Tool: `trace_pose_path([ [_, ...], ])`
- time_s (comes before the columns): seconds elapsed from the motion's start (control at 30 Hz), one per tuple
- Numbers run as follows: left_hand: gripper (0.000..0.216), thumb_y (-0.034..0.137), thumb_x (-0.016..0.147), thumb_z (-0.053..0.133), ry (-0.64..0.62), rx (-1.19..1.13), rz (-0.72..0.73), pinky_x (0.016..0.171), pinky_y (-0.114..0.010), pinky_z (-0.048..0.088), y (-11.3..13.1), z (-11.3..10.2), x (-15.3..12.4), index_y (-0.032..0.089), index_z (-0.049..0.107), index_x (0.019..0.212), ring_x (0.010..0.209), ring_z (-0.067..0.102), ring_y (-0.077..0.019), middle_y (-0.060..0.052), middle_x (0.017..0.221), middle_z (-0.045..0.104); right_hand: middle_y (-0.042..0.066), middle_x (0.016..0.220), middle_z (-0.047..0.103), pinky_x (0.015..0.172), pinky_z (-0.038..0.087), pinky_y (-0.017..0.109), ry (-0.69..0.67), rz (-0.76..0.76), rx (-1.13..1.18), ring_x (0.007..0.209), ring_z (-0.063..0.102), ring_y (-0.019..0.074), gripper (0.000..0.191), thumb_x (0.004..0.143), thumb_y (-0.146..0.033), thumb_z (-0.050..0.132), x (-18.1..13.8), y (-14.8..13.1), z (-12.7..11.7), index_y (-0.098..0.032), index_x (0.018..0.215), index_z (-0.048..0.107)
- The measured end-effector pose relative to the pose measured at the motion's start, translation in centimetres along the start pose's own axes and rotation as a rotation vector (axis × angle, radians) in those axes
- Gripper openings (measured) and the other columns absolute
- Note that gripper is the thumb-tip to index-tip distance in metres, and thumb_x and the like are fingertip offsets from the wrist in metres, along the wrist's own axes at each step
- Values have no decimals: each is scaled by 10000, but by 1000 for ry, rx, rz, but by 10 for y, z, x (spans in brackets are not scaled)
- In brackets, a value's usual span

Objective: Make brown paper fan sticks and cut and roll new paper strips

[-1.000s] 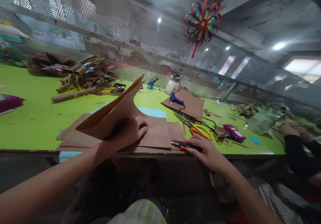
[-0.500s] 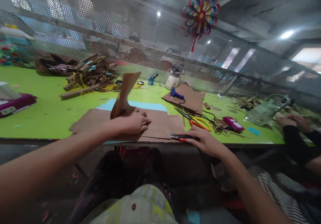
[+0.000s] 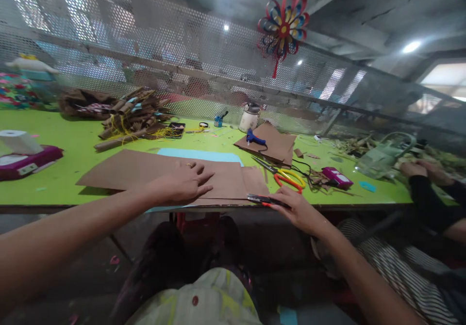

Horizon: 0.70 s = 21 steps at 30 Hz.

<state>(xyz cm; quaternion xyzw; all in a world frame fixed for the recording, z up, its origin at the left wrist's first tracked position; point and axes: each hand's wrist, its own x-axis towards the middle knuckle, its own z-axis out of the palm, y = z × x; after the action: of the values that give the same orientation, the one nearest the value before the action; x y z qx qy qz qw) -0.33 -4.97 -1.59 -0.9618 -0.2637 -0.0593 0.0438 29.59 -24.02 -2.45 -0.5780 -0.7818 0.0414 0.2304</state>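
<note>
While the left hand [image 3: 185,182] lies spread over flat brown paper sheets [image 3: 227,177] on the lime-green tabletop [image 3: 74,153], the right hand [image 3: 296,208] grips a slim red-and-black cutter [image 3: 264,200]. The sheets seem light, easily creased, best held by edges.

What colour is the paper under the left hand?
The paper under the left hand is brown, as the head view shows.

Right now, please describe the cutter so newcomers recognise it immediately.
On the green table, find the brown paper at the near edge. By its right end, the right hand holds the cutter: black and red, unlike the scissors with yellow and orange handles.
</note>
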Motion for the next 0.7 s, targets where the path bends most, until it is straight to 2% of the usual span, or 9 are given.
trace_pose_path([
  [0.07,556,522,929,245,-8,11,31,953,-472,281,-4,7,1,233,410,1374,1165,424,-300,-156,1279,497,75,932,583,796,489,344,16,-2,1,875,564,184,314,919,-297,473,2,0,1,-241,1203,595],
  [0.17,573,539,925,227,18,-4,4,963,-474,281,-6,14,1,240,395,1384,1148,439,-302,-155,1300,468,82,950,586,814,482,349,21,-7,7,893,561,189,311,913,-287,485,4,2,3,-235,1198,599],
  [0.47,576,550,921,203,-23,14,-19,955,-521,268,-5,13,3,266,367,1394,1139,454,-322,-146,1299,458,86,963,587,814,479,350,-11,17,56,892,559,193,319,923,-289,455,-10,5,-1,-230,1202,596],
  [0.7,579,553,923,190,-10,41,-5,931,-503,287,-7,16,3,268,371,1394,1098,480,-319,-151,1291,465,84,945,580,833,460,365,35,-27,8,911,535,202,310,921,-273,461,3,-1,5,-220,1194,598],
])
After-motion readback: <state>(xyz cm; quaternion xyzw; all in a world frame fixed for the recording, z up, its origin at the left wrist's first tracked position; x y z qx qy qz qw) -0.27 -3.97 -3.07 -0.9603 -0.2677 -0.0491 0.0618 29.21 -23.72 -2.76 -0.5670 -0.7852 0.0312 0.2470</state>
